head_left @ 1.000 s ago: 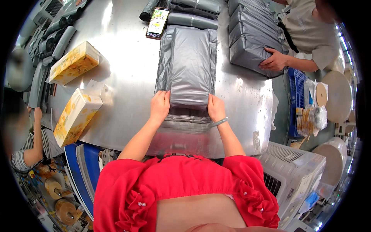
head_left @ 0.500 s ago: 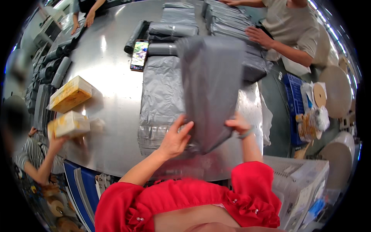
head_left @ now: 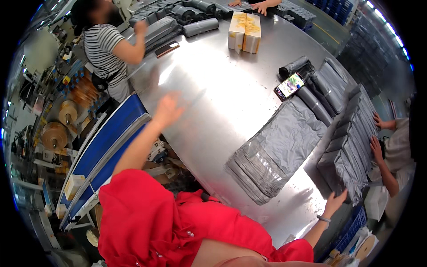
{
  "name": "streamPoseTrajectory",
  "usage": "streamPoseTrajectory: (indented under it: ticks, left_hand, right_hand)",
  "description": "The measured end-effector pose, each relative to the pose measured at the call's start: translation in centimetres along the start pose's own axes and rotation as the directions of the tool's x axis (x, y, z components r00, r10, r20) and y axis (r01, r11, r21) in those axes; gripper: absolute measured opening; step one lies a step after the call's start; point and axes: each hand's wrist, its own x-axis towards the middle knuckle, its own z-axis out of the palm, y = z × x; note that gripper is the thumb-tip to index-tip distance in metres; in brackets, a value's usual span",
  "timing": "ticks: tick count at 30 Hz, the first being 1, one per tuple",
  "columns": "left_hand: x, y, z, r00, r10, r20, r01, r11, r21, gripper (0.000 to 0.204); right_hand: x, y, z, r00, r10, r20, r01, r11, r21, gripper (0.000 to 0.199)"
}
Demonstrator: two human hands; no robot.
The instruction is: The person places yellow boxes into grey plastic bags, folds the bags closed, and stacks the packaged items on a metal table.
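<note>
My left hand (head_left: 168,109) is stretched out over the left part of the metal table, blurred by motion. Its fingers look spread, and nothing shows in them. At the right, my right hand (head_left: 334,204) touches the near end of a row of grey plastic bag bundles (head_left: 349,147), thumb and fingers apart. Between my hands lies a wide flat stack of grey plastic bags (head_left: 280,149). Beyond it rest rolled grey bags (head_left: 313,100) and a phone (head_left: 289,86) with a lit screen.
Two white-and-yellow boxes (head_left: 244,33) stand together at the table's far side. A dark phone (head_left: 167,49) lies near more grey rolls (head_left: 200,26). A blue conveyor (head_left: 109,155) runs beside the table at left. Co-workers stand left, right and far; one's hands (head_left: 377,144) touch the row of bundles.
My view has turned left. The grey bag bundle has left my hands. My left hand has swung out leftward, my right to the row's end. The boxes now stand together, with no hand on them.
</note>
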Motion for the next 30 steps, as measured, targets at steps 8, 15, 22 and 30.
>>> streamPoseTrajectory:
  ticks: [8,15,22,30]
  left_hand:
    - [5.4,-9.0,0.8,0.898,-0.144,0.416,0.159,0.987,-0.002,0.053]
    - [3.8,-3.8,2.3,0.75,0.118,0.651,-0.1,0.993,-0.064,0.049]
    - [0.0,-5.4,-3.0,0.886,-0.009,0.463,-0.015,0.999,0.047,0.041]
    - [-4.2,-6.3,-9.9,0.956,-0.166,0.241,0.146,0.984,0.099,0.027]
  right_hand:
    - [-11.9,-14.5,-6.1,0.772,0.286,0.568,-0.528,0.786,0.322,0.048]
    - [-18.8,-16.7,-3.7,0.88,0.367,0.301,-0.416,0.902,0.118,0.042]
    - [-19.9,-17.7,0.6,0.945,0.317,0.073,-0.294,0.928,-0.23,0.035]
    - [-22.5,-15.0,0.1,0.959,0.281,0.046,-0.262,0.933,-0.246,0.044]
